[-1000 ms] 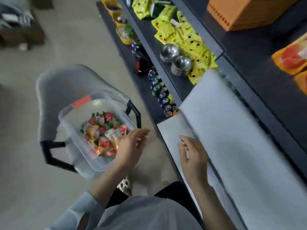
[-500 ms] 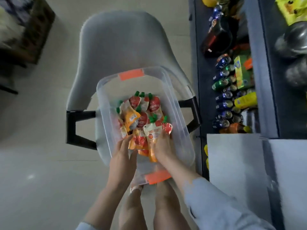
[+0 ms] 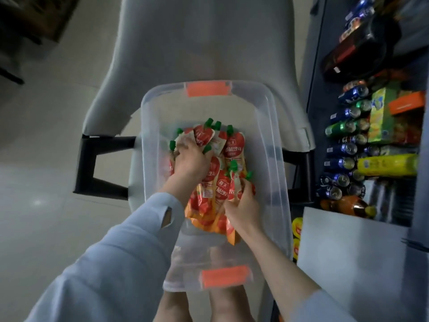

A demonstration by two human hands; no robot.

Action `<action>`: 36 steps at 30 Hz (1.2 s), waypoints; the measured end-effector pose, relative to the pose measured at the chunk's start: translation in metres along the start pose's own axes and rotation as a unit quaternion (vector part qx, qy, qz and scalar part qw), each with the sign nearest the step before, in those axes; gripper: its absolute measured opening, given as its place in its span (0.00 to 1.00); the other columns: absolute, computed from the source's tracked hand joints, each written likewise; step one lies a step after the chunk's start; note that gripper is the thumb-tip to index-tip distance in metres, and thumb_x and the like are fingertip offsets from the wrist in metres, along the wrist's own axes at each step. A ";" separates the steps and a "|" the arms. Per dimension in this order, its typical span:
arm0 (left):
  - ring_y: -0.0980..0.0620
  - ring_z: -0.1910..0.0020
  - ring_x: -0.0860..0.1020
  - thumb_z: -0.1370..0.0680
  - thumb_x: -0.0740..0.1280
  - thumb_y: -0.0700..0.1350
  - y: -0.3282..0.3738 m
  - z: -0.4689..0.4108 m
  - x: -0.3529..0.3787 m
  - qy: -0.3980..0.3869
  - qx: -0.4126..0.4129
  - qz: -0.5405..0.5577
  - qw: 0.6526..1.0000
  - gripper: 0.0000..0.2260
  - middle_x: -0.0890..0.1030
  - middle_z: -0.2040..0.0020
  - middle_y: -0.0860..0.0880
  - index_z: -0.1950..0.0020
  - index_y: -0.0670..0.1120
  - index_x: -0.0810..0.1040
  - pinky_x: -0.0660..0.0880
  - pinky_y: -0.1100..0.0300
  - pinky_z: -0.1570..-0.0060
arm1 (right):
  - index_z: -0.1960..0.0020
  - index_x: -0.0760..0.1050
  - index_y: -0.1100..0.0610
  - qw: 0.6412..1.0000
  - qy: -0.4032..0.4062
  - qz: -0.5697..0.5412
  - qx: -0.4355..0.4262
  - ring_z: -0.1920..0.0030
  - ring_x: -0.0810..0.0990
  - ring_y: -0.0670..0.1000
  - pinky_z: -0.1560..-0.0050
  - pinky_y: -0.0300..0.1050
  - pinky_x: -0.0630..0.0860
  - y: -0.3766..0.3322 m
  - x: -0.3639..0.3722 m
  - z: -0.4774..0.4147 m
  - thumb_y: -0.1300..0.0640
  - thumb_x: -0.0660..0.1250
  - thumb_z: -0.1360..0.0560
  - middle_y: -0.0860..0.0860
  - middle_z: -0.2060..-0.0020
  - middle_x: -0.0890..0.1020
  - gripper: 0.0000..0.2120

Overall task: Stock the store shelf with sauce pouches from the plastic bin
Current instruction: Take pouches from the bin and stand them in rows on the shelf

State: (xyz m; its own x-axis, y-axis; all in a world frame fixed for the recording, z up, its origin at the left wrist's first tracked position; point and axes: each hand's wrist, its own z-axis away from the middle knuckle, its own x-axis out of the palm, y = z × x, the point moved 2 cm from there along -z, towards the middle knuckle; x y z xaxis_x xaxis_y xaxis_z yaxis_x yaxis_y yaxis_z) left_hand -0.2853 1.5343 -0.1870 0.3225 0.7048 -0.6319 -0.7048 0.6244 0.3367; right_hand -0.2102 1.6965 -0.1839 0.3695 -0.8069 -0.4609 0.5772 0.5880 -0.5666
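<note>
A clear plastic bin (image 3: 271,126) with orange latches sits on a grey chair. Inside lies a heap of red and orange sauce pouches (image 3: 234,145) with green caps. My left hand (image 3: 190,159) is deep in the bin, its fingers curled around pouches at the heap's far left. My right hand (image 3: 243,205) grips a bundle of pouches at the heap's near right side, thumb on top. The store shelf (image 3: 348,252) stands to the right, its nearest part a pale flat surface.
The grey chair (image 3: 209,43) with black armrests holds the bin. Drink cans (image 3: 343,149), bottles and boxes fill the lower shelf on the right. The tiled floor lies to the left. My knees show below the bin.
The camera has turned from the shelf down onto the bin. Both hands have gone into the bin, the left reaching further in, and both have closed on pouches.
</note>
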 end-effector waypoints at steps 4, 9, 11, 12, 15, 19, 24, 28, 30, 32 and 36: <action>0.36 0.27 0.62 0.22 0.65 0.47 0.010 -0.004 -0.004 -0.054 -0.061 -0.009 0.997 0.39 0.59 0.25 0.34 0.23 0.38 0.41 0.56 0.47 0.28 | 0.33 0.71 0.42 0.983 -0.068 -0.158 0.060 0.45 0.83 0.51 0.42 0.52 0.78 -0.009 -0.010 -0.015 0.53 0.62 0.22 0.46 0.45 0.83 0.19; 0.36 0.29 0.65 0.25 0.65 0.37 -0.007 0.020 -0.003 -0.026 -0.061 0.073 0.995 0.39 0.62 0.27 0.36 0.23 0.42 0.42 0.68 0.42 0.33 | 0.37 0.76 0.47 0.963 -0.111 -0.222 0.104 0.48 0.85 0.52 0.44 0.54 0.81 -0.011 -0.007 -0.025 0.48 0.72 0.24 0.49 0.49 0.86 0.16; 0.39 0.38 0.74 0.25 0.65 0.38 -0.022 0.031 0.001 0.015 -0.045 0.125 0.991 0.31 0.72 0.36 0.41 0.26 0.45 0.53 0.74 0.42 0.41 | 0.42 0.79 0.49 0.973 -0.098 -0.194 0.082 0.49 0.86 0.51 0.43 0.56 0.81 -0.011 -0.008 -0.024 0.51 0.72 0.24 0.49 0.50 0.86 0.11; 0.41 0.42 0.77 0.24 0.65 0.41 -0.028 0.036 0.002 0.022 -0.038 0.159 0.986 0.28 0.76 0.41 0.43 0.28 0.47 0.56 0.76 0.42 0.44 | 0.44 0.79 0.49 0.975 -0.089 -0.186 0.078 0.50 0.86 0.51 0.43 0.56 0.81 -0.009 -0.009 -0.023 0.51 0.72 0.23 0.49 0.51 0.87 0.09; 0.44 0.44 0.79 0.24 0.68 0.47 -0.036 0.052 0.003 0.011 -0.016 0.237 0.971 0.24 0.79 0.43 0.47 0.32 0.51 0.62 0.77 0.44 0.44 | 0.49 0.82 0.49 0.985 -0.061 -0.150 0.063 0.52 0.87 0.51 0.45 0.57 0.82 -0.007 -0.017 -0.017 0.45 0.72 0.25 0.48 0.54 0.87 0.10; 0.48 0.49 0.81 0.23 0.68 0.50 -0.032 0.079 -0.005 0.011 -0.010 0.282 0.959 0.15 0.81 0.45 0.47 0.39 0.47 0.71 0.79 0.50 0.49 | 0.48 0.82 0.51 0.989 -0.048 -0.138 0.015 0.52 0.86 0.48 0.46 0.54 0.83 -0.017 -0.038 0.008 0.45 0.72 0.25 0.48 0.54 0.87 0.11; 0.53 0.55 0.82 0.21 0.64 0.50 -0.021 0.141 -0.038 -0.029 0.002 0.412 0.911 0.11 0.82 0.52 0.50 0.40 0.47 0.74 0.78 0.60 0.59 | 0.43 0.78 0.50 0.982 -0.027 -0.183 -0.023 0.49 0.85 0.46 0.47 0.45 0.81 -0.042 -0.079 0.069 0.48 0.70 0.22 0.47 0.49 0.86 0.11; 0.49 0.50 0.83 0.21 0.63 0.53 -0.009 0.195 -0.064 -0.077 0.047 0.418 0.904 0.16 0.83 0.47 0.47 0.38 0.46 0.74 0.80 0.50 0.50 | 0.42 0.77 0.51 0.978 0.027 -0.202 -0.045 0.49 0.83 0.43 0.48 0.40 0.79 -0.057 -0.114 0.138 0.46 0.66 0.21 0.45 0.50 0.84 0.12; 0.47 0.49 0.83 0.21 0.64 0.54 0.000 0.223 -0.076 -0.099 0.075 0.408 0.904 0.16 0.83 0.46 0.46 0.38 0.46 0.74 0.79 0.46 0.47 | 0.39 0.77 0.55 0.973 0.068 -0.213 -0.051 0.46 0.83 0.47 0.46 0.43 0.80 -0.061 -0.129 0.174 0.45 0.67 0.21 0.49 0.47 0.84 0.17; 0.46 0.48 0.82 0.22 0.65 0.53 0.009 0.248 -0.083 -0.120 0.109 0.391 0.906 0.15 0.83 0.47 0.45 0.40 0.46 0.75 0.78 0.43 0.45 | 0.40 0.77 0.55 0.966 0.115 -0.224 -0.063 0.45 0.83 0.49 0.43 0.46 0.80 -0.060 -0.144 0.210 0.46 0.67 0.21 0.50 0.46 0.84 0.16; 0.47 0.49 0.82 0.21 0.64 0.51 0.032 0.297 -0.089 -0.164 0.191 0.358 0.899 0.08 0.83 0.49 0.47 0.44 0.49 0.76 0.78 0.46 0.45 | 0.40 0.77 0.49 0.942 0.209 -0.251 -0.080 0.42 0.81 0.49 0.38 0.53 0.78 -0.046 -0.175 0.276 0.45 0.69 0.22 0.48 0.44 0.83 0.13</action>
State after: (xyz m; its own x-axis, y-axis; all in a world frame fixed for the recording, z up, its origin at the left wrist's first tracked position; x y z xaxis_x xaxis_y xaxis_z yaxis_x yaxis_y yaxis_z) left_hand -0.1487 1.5915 0.0875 0.0845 0.9945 0.0613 -0.5574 -0.0038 0.8302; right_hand -0.1004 1.7950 0.1110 -0.2580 -0.9125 -0.3174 0.4734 0.1670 -0.8649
